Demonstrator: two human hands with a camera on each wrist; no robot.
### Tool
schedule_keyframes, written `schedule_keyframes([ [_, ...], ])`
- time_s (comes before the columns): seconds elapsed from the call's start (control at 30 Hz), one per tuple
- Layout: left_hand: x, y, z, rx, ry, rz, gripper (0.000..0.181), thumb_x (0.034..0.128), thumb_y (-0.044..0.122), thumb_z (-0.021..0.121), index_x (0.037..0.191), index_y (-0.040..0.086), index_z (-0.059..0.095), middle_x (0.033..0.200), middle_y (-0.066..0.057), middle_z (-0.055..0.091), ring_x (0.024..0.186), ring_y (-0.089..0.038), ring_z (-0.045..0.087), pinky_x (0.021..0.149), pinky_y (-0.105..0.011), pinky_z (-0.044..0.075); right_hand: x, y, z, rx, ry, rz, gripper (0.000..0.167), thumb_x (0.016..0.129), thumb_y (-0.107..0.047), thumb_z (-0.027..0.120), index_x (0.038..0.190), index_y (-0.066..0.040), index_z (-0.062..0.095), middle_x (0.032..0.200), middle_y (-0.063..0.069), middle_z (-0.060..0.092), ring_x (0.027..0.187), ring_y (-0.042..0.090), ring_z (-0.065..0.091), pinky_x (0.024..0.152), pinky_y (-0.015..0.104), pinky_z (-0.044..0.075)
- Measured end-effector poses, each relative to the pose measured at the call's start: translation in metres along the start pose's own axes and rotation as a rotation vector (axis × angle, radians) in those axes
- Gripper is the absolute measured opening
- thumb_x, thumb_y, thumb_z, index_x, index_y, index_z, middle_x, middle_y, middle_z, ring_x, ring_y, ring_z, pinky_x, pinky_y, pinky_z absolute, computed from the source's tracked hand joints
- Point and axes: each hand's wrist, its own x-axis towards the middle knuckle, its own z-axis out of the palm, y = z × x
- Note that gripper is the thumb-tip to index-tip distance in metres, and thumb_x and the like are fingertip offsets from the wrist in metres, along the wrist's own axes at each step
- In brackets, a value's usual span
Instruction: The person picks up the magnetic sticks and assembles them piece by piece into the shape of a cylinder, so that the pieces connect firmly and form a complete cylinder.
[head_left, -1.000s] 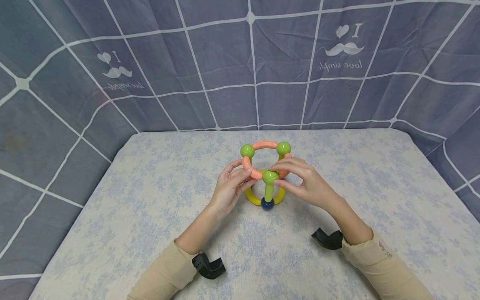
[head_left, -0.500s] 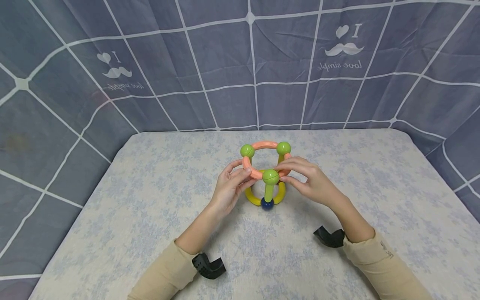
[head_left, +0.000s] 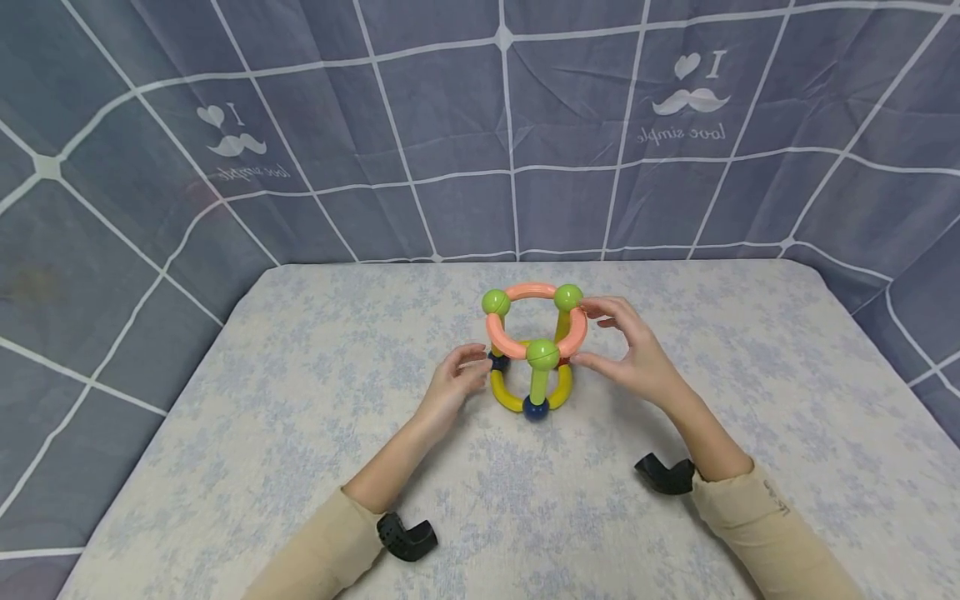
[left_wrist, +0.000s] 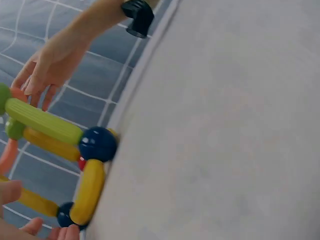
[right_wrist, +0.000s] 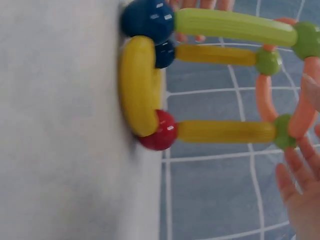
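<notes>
A toy frame of balls and rods stands upright on the table. Its top ring joins orange curved rods to three green balls. Below lies a ring of yellow curved rods with two dark blue balls and a red ball. Uprights link the rings: one light green rod and two yellow rods. My left hand has loosely bent fingers beside the left blue ball, holding nothing. Around the right orange rod my right hand is spread, fingertips close to the green ball; contact is unclear.
The table wears a pale cloth with a blue floral pattern. Behind it hangs a grey-blue curtain with white lines. Black wrist mounts sit at both cuffs.
My left hand has let go of the left orange rod and drawn down and left. My right hand has moved off the front joint, outward to the right side. The frame stays in place.
</notes>
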Motion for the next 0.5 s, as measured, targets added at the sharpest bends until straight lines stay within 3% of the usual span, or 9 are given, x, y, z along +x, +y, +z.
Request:
schedule_keyframes([
  [0.1,0.0,-0.01,-0.003,0.165,-0.045,-0.043,0.052,0.0877,0.016,0.06,0.134,0.005,0.04,0.131,-0.013,0.044,0.114,-0.028,0.047,0.093,-0.038,0.044,-0.004,0.009,0.001,0.016,-0.048,0.199,0.071,0.07,0.005,0.075,0.131,0.003,0.038,0.118,0.018,0.048,0.1,0.029,0.052,0.084,0.034,0.047],
  [0.23,0.001,-0.017,-0.003,0.302,-0.091,0.03,0.068,0.0813,0.009,0.068,0.14,0.007,0.033,0.137,-0.014,0.039,0.112,-0.026,0.047,0.088,-0.035,0.047,-0.011,0.023,0.006,0.028,-0.219,0.432,0.067,0.077,0.0,0.071,0.133,0.003,0.035,0.118,0.021,0.045,0.092,0.031,0.056,0.077,0.039,0.05],
  [0.3,0.003,-0.02,-0.003,0.363,-0.112,0.098,0.075,0.0775,0.006,0.072,0.141,0.007,0.031,0.137,-0.015,0.038,0.108,-0.025,0.049,0.083,-0.03,0.05,-0.013,0.029,0.01,0.033,-0.322,0.472,0.065,0.076,-0.003,0.072,0.13,0.003,0.037,0.117,0.023,0.046,0.088,0.029,0.057,0.074,0.035,0.051],
  [0.37,-0.001,-0.013,0.0,0.4,-0.135,0.156,0.079,0.0752,0.001,0.073,0.141,0.002,0.029,0.136,-0.02,0.037,0.106,-0.029,0.049,0.081,-0.032,0.051,-0.014,0.032,0.014,0.052,-0.396,0.47,0.065,0.075,-0.003,0.074,0.129,0.003,0.038,0.118,0.023,0.047,0.087,0.027,0.058,0.071,0.031,0.051],
  [0.5,0.003,-0.013,0.001,0.439,-0.147,0.21,0.082,0.072,0.0,0.075,0.14,-0.001,0.03,0.133,-0.021,0.038,0.108,-0.03,0.05,0.084,-0.03,0.05,-0.012,0.034,0.02,0.092,-0.428,0.463,0.063,0.072,-0.001,0.075,0.125,0.005,0.042,0.116,0.024,0.051,0.09,0.029,0.058,0.071,0.028,0.052],
])
